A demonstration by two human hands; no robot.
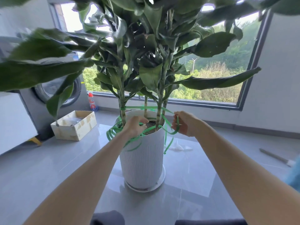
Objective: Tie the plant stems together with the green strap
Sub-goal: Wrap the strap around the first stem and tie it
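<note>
A tall leafy plant stands in a white ribbed pot (142, 159) on the grey floor. Several stems rise from the soil; the left stem (122, 104) has the green strap (141, 107) knotted round it, and the strap runs rightward behind the middle stem (146, 108) and the right stem (159, 108). Loose loops of strap hang over the pot's left and right sides. My left hand (135, 126) reaches over the pot rim at the soil, fingers curled among the strap loops. My right hand (185, 123) pinches the strap to the right of the pot.
A cardboard box (74, 125) sits on the floor at the left, beside a washing machine (48, 95). A red-capped bottle (92, 102) stands by the window sill. A brush handle (276, 157) and a white scrap (180, 146) lie at the right.
</note>
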